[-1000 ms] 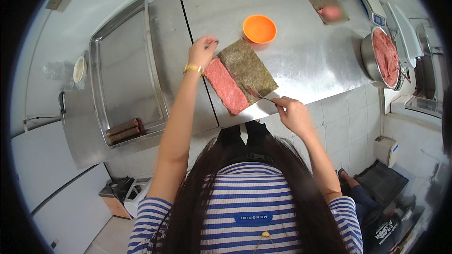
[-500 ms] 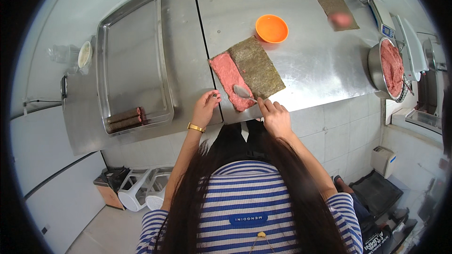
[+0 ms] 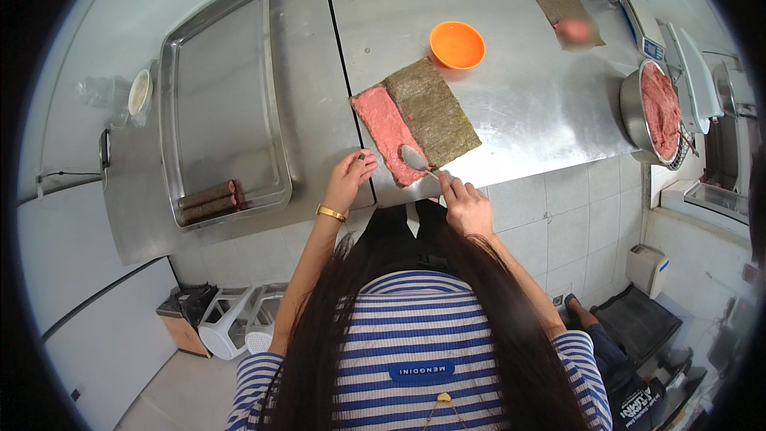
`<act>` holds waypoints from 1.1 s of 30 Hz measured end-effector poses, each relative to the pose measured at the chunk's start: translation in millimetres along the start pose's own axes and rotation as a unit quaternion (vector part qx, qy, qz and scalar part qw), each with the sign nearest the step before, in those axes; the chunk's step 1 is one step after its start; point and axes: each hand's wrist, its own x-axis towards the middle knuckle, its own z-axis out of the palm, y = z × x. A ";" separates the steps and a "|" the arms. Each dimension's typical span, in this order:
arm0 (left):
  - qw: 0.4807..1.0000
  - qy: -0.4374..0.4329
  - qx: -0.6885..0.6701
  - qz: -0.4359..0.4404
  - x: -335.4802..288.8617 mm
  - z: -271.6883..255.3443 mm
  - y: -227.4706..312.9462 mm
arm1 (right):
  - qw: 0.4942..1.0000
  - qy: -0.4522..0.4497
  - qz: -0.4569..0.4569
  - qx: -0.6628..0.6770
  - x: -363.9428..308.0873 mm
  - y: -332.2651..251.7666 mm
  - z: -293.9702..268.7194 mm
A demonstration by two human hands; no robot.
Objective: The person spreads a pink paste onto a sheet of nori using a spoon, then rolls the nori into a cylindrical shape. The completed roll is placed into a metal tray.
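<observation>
A sheet of seaweed lies on the steel table, its left part coated with a strip of pink minced meat. My right hand grips a metal spoon by the handle, and the bowl of the spoon rests at the right edge of the meat, toward its near end. Just left of that near end is my left hand, its fingers loosely bent and holding nothing that I can see. An orange bowl stands beyond the sheet.
A large metal tray on the left holds seaweed rolls. At the right edge stand a steel bowl of minced meat and a scale. Another seaweed sheet with a pink lump lies far right. White stools are below.
The spoon has shifted slightly to the right against the meat strip's edge, and my right hand has lowered a little. The view has moved slightly.
</observation>
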 end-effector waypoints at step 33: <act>0.994 0.063 -0.085 0.014 -19.6 15.9 -1.6 | 0.991 0.039 -0.064 0.115 105.4 40.8 -24.3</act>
